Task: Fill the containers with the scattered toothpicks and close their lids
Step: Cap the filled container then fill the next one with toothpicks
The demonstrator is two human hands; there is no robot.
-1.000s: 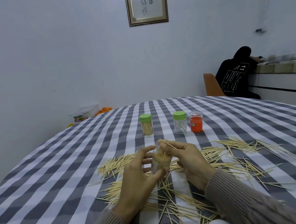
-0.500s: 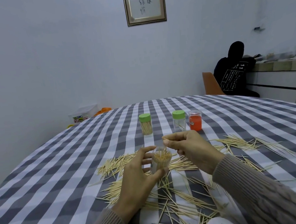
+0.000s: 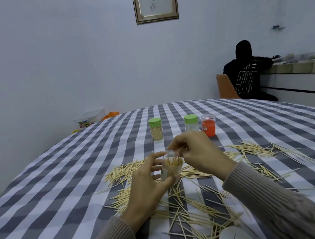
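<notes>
My left hand point(image 3: 149, 185) grips a clear open container point(image 3: 171, 167) packed with toothpicks, held just above the table. My right hand point(image 3: 198, 152) hovers at its mouth, fingertips pinching toothpicks over the opening. Scattered toothpicks point(image 3: 196, 208) cover the checked tablecloth around and below both hands. Further back stand a green-lidded container full of toothpicks point(image 3: 155, 129), a green-lidded container point(image 3: 191, 122) that looks nearly empty, and a clear container with orange inside point(image 3: 208, 125). A white lid point(image 3: 234, 237) lies at the near edge.
The round table with a grey-white checked cloth point(image 3: 63, 186) fills the foreground. A person in a black hoodie point(image 3: 247, 74) sits on an orange chair at the far right. A plastic box point(image 3: 90, 118) sits beyond the table's left edge.
My right hand has lifted from beside the container and come over its mouth with toothpicks pinched. My left hand keeps hold of the container in the same place.
</notes>
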